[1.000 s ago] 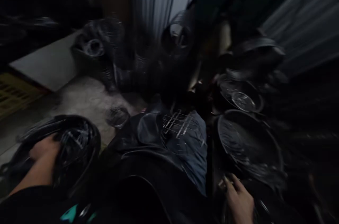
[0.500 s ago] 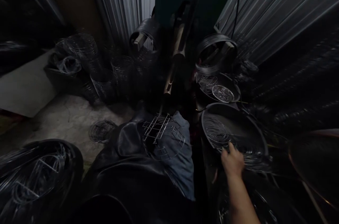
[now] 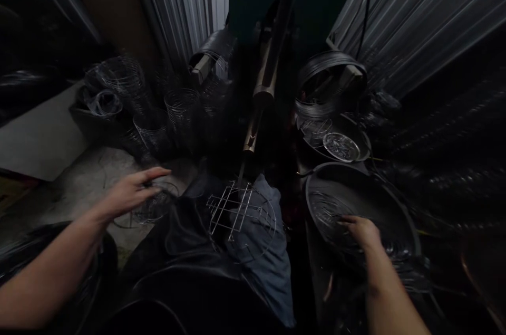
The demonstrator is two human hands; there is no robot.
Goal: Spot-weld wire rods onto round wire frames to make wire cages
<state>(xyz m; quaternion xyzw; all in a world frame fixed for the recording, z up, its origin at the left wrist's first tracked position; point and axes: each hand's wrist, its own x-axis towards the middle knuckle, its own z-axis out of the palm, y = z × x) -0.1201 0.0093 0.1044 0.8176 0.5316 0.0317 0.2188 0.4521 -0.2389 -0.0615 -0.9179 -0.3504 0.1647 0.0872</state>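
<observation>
In this dim view my left hand (image 3: 132,191) reaches out over the floor with its fingers stretched, just above a small pile of wire rings (image 3: 156,206). My right hand (image 3: 361,231) rests palm down in a large dark basin (image 3: 395,208), its fingers on a stack of thin wire rings (image 3: 326,207); whether it grips any is hidden. Between my hands a round wire grid frame (image 3: 237,208) sits on a blue cloth (image 3: 264,250) under a machine arm (image 3: 263,87).
Coils and stacks of wire (image 3: 158,113) stand at the back left against corrugated metal sheeting (image 3: 185,2). A wire spool (image 3: 328,82) and a smaller pan with a metal disc (image 3: 342,146) lie behind the basin. A dark tub (image 3: 98,250) sits under my left arm.
My left hand has come into view and stretched toward the wire rings on the floor. My right hand has slid a little right and deeper into the basin.
</observation>
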